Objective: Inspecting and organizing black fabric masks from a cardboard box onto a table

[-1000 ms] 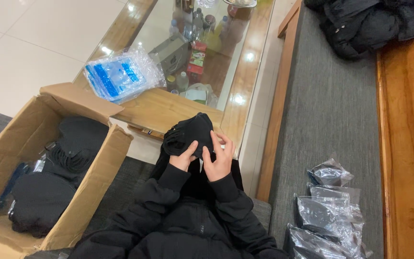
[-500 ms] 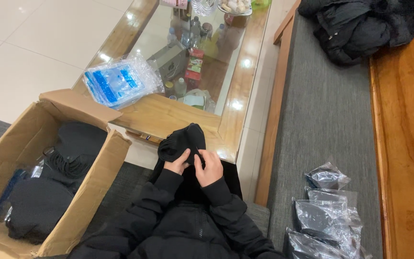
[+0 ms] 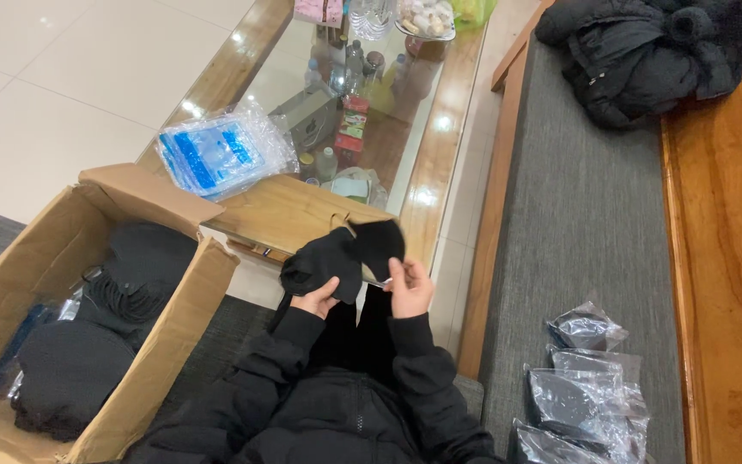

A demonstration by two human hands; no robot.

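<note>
Both hands, left hand (image 3: 318,299) and right hand (image 3: 408,288), grip the black knit garment (image 3: 341,256) at lower centre of the frame; judge it light, soft and limp, so pinch its folded edges, not the sagging middle.

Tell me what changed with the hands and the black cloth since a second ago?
Both hands, left and right, have drawn apart a little, and the black cloth they hold now spreads wider between them. Both still grip it. The box and the bags stayed put.
</note>
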